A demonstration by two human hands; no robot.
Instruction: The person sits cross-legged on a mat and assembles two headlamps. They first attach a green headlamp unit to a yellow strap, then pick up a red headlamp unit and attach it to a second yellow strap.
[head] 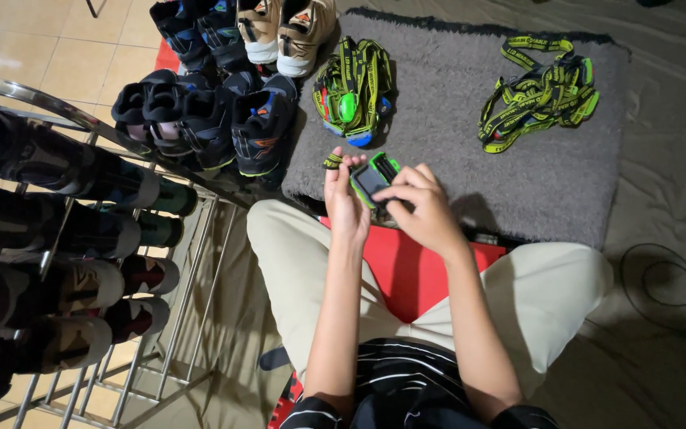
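My left hand (344,199) and right hand (421,208) are both clamped on a small green headlamp (372,179), held above my knees at the grey rug's (454,127) near edge, strap loop (333,161) at my left fingertips.

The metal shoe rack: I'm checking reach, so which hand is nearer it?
Left. The left hand is on the shoe rack's side; the right hand is beyond it.

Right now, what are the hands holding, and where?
A small green-and-black headlamp, gripped at its sides between left hand and right hand; its strap loops over the left fingertips.
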